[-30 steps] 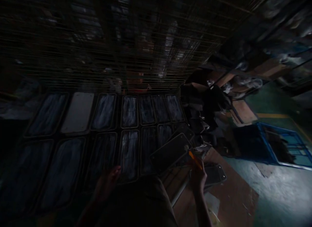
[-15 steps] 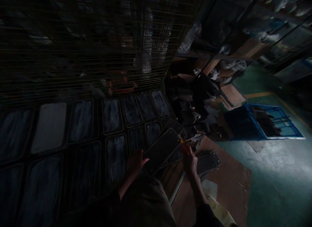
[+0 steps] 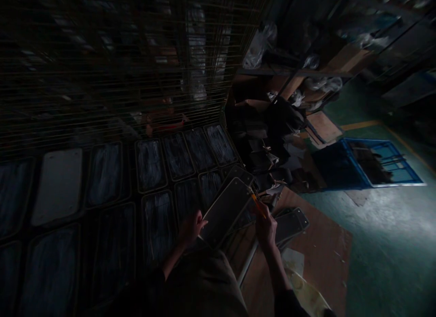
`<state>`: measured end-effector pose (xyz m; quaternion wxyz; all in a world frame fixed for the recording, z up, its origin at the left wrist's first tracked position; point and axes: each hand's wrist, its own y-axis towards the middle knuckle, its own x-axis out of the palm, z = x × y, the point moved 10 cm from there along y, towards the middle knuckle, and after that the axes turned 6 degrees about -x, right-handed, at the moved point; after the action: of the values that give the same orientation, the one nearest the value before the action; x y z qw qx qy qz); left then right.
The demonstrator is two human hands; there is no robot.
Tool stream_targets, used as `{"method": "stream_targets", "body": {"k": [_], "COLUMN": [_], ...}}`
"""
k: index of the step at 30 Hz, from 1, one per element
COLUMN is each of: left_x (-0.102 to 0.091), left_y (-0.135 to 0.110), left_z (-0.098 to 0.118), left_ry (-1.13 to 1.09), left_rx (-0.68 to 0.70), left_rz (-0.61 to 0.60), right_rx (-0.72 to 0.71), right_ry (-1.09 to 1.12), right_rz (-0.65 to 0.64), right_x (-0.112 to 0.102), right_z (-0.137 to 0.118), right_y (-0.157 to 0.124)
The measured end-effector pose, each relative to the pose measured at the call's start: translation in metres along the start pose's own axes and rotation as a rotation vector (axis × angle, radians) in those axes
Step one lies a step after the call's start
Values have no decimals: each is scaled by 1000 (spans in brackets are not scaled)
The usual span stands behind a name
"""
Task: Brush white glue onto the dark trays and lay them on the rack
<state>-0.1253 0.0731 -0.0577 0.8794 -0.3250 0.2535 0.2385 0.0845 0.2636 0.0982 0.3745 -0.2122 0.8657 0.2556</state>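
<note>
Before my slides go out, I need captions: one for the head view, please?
Left hand at the edge of a dark panel, right hand holding an orange tool, beside streaked panels.

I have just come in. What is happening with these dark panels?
A person's left hand touches the edge of a dark panel. The right hand holds an orange-handled tool, its tip near the panel's far corner. Streaked panels lie in rows to the left; another panel lies over a brown board.

The brown board (image 3: 323, 251) bears a dark panel (image 3: 289, 226).
</note>
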Motion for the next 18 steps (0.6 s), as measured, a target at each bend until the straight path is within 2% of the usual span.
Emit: {"method": "stream_targets", "body": {"k": [3, 7, 9, 18], "left_x": [0, 15, 21, 40], "left_y": [4, 6, 5, 3], "left_z": [4, -5, -8, -26], "left_ry": [-213, -502, -579, -537], "left_rx": [16, -146, -212, -288], "left_rz": [16, -72, -102, -173], "right_rx": [-15, -47, -57, -106], "right_ry": [6, -17, -67, -249], "right_rz": [9, -14, -43, -137], "right_x": [-5, -4, 1, 18], "right_z": [-3, -5, -3, 2], "right_y": [5, 13, 16, 31]}}
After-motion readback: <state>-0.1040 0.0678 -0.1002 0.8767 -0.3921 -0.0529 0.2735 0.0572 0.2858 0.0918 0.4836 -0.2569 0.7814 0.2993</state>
